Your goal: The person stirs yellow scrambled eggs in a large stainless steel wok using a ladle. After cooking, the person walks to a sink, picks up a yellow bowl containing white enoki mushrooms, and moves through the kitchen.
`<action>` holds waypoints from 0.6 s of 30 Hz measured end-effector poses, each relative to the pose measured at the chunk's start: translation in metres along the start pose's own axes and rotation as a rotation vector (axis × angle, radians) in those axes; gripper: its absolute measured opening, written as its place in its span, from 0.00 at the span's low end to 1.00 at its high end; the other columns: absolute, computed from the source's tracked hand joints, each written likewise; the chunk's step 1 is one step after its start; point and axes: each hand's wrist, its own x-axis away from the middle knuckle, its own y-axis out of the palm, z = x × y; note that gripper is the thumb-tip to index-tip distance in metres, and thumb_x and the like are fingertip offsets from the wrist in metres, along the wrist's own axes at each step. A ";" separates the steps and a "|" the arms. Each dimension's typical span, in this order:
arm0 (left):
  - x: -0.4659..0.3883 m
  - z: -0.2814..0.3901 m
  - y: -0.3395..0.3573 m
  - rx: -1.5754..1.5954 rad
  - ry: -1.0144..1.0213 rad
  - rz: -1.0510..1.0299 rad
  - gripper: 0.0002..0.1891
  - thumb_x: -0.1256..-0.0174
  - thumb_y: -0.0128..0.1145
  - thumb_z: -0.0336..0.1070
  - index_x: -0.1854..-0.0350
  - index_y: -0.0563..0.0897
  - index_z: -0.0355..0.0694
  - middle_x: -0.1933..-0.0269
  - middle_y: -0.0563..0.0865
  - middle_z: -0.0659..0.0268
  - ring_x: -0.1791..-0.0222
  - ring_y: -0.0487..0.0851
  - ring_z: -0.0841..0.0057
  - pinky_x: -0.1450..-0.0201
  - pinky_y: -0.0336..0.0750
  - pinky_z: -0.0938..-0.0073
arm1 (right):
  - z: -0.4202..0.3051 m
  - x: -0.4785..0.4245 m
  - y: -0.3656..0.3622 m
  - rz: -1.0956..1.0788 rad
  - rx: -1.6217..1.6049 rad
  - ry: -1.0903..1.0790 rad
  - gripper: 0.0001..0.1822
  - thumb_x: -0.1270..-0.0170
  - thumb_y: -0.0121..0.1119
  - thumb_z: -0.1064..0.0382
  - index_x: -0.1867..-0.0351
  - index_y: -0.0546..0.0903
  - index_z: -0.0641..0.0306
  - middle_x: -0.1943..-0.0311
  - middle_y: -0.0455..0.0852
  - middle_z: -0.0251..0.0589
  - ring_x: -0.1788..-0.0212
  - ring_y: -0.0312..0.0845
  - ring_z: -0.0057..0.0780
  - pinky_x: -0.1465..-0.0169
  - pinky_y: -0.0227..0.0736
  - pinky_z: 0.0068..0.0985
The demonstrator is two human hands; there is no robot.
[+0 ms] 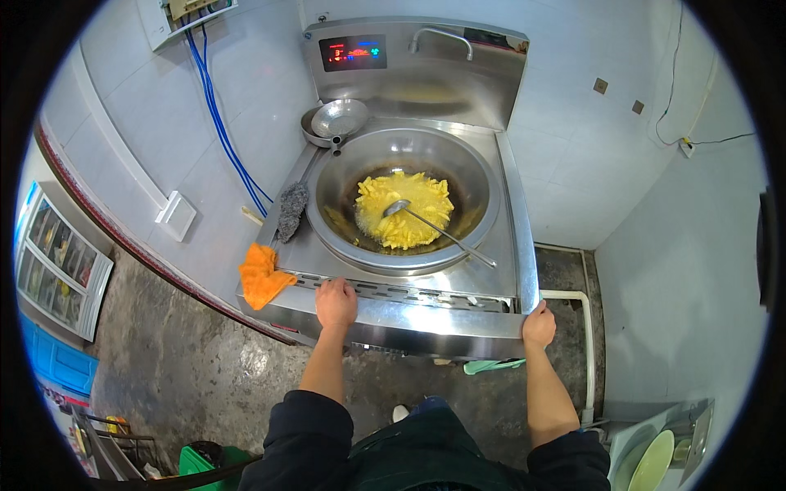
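Before me is a stainless-steel wok stove (393,319). My left hand (336,304) lies on its front ledge with curled fingers reaching the slotted drain strip (405,291); the fingertips are hidden. With my right hand (540,325) I hold the stove's front right corner. Yellow food pieces (417,190) bubble in pale liquid in the large wok (319,202). A steel ladle (430,226) has its bowl in the food, its handle lying over the wok's front right rim. An orange cloth (261,276) hangs over the ledge, left of my left hand.
A grey scouring pad (292,210) sits left of the wok; nested metal pans (339,118) are behind it. A faucet (442,38) and lit control panel (354,53) are on the backsplash. A white pipe (588,350) runs right of the stove. A green bin (212,463) stands behind left.
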 end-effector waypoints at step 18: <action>0.000 -0.004 0.005 -0.001 0.010 -0.002 0.07 0.41 0.51 0.35 0.72 0.79 0.40 0.68 0.85 0.62 0.60 0.79 0.62 0.52 0.70 0.61 | 0.001 -0.001 0.000 -0.023 -0.002 -0.010 0.29 0.29 0.40 0.45 0.66 0.85 0.68 0.64 0.85 0.58 0.60 0.81 0.58 0.56 0.72 0.49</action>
